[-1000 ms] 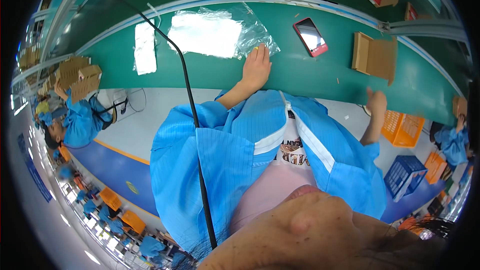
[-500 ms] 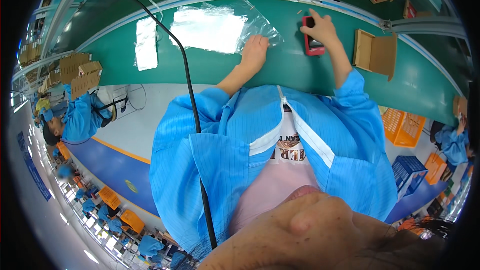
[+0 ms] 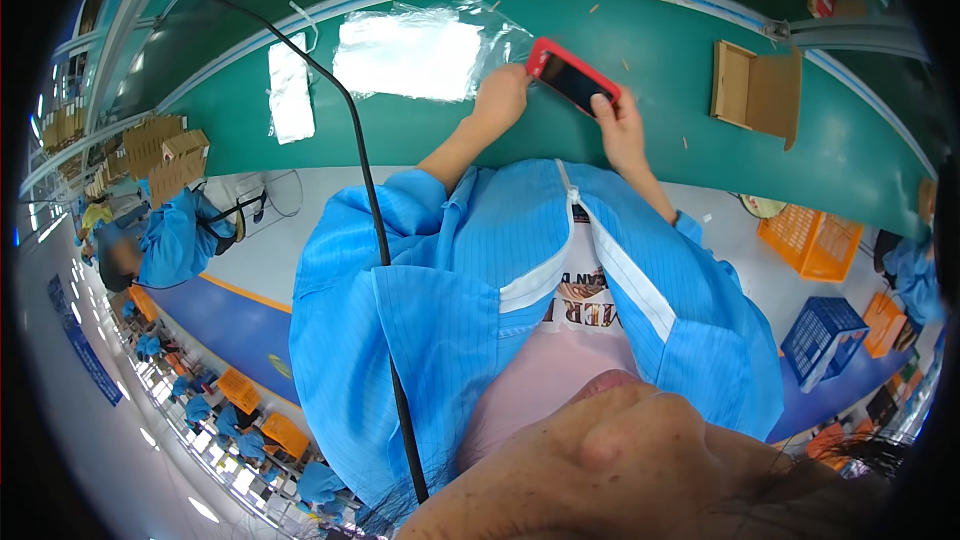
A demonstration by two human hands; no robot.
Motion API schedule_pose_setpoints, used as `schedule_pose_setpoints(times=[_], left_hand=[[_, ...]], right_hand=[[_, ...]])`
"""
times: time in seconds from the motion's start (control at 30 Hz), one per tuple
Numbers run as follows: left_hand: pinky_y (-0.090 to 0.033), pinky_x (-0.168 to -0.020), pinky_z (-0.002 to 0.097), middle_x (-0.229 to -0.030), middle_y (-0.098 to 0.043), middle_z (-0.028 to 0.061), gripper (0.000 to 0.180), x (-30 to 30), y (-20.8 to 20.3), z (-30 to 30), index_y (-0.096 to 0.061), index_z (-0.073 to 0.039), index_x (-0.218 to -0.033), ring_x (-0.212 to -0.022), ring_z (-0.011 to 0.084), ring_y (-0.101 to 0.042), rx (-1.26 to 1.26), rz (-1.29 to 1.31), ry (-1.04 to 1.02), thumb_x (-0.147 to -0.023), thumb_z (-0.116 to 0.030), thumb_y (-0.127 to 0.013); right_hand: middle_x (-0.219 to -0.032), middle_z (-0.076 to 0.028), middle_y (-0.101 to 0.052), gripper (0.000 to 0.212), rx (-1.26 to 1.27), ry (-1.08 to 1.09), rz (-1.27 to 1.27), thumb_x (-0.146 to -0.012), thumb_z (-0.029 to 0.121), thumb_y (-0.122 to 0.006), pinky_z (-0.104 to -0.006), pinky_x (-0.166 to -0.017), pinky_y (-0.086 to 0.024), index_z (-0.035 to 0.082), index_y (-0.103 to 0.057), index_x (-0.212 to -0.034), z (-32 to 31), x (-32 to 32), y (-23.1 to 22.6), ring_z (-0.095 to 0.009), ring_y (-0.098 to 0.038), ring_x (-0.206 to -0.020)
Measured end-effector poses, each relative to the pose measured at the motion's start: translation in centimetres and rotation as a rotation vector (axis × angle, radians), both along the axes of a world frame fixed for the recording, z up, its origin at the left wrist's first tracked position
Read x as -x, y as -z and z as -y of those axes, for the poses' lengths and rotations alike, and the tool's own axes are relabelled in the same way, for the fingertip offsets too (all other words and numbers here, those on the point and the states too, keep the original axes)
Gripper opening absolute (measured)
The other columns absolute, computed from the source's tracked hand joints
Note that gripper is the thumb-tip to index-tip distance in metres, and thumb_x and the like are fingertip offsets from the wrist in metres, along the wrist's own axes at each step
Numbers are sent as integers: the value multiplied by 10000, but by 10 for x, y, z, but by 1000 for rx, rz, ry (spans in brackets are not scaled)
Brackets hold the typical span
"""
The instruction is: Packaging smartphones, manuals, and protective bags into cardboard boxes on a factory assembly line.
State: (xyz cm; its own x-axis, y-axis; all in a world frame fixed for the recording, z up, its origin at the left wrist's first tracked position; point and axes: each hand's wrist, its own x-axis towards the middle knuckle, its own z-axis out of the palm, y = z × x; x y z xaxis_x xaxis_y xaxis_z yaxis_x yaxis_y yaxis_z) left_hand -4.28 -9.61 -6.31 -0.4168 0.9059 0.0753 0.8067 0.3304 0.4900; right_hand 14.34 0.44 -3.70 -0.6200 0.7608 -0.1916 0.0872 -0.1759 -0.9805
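Where fingers (image 3: 628, 103) grip phone (image 3: 572, 82) edge, box (image 3: 733, 86) apart

- Head view: the left camera of a head-worn pair, facing steeply down.
- The jacket (image 3: 430, 340) sits close, filling the lower middle; the hands (image 3: 500, 98) (image 3: 624, 136) and bench (image 3: 670, 90) lie farther off, above it.
- The fisheye bends the bench's edges and takes in floor (image 3: 250, 330) to both sides.

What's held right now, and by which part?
The right hand holds the red-cased device by its right end, thumb on its dark face. The left hand is at the opposite end; grip unclear.
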Motion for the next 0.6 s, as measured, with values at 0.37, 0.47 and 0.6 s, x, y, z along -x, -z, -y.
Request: schedule_pose_setpoints(times=[0.37, 0.47, 0.6], left_hand=[[-466, -703, 457, -824, -620, 209, 132, 11, -13, -3, -605, -12, -849, -784, 398, -595, -193, 220, -459, -855, -127, -541], [-468, -707, 449, -818, -615, 210, 128, 12, -7, 3, -602, -9, -849, -780, 391, -594, -181, 208, -421, -858, -119, -537], [-483, -564, 351, -723, -611, 170, 109, 22, 11, 3, -606, 5, -887, -595, 245, -608, -207, 253, -469, -863, -89, -557]], right_hand=[[-847, -85, -619, 232, -971, -206, 220, -806, 235, -671, -359, -641, -465, 51, -595, -925, 0, 7, -26, -253, -579, -742], [-737, -102, -590, 248, -237, -69, 172, -824, 253, -671, -338, -569, -449, 40, -587, -919, 6, 12, -20, -230, -566, -637], [-697, -110, -570, 255, -384, -114, 169, -844, 260, -649, -332, -544, -438, 30, -584, -933, 11, 32, -5, -238, -559, -617]])
